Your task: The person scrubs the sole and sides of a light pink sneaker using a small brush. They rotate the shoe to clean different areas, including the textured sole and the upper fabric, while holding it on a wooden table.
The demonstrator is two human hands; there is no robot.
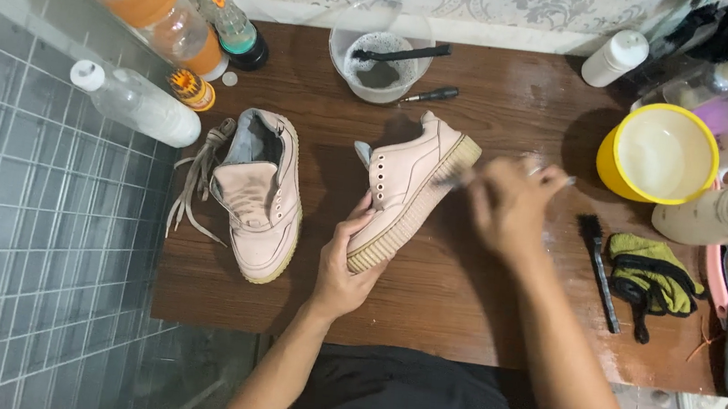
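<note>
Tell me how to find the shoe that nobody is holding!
Look at the brown wooden table and go to its left side, beside the grey tiles. A pale pink shoe lies flat there on its own, with loose laces heaped next to it. The other pink shoe is tipped on its side, gripped by the left hand.

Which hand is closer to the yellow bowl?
Right. The right hand is beside the tilted pink shoe, just left of the yellow bowl. The left hand grips that shoe's toe, farther away.
</note>
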